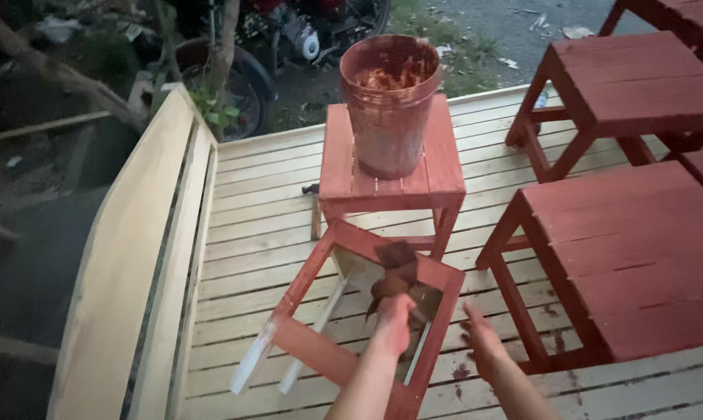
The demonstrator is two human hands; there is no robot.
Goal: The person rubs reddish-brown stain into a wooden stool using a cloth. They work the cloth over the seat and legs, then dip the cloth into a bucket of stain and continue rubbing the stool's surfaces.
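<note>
A stained rag (396, 274) is gripped by the left hand (394, 323), its long axis pointing to 12 o'clock. The overturned stool (351, 311) beneath has legs aimed towards 7 o'clock. The right hand (482, 342) is held open, holding nothing.

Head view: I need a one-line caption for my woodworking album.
Left hand presses a stained rag onto an overturned stool, right hand open beside it, paint bucket behind.

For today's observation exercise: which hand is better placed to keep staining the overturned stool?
Probably the left hand: it grips the stained rag right over the stool frame. The right hand is empty, off to the side.
</note>
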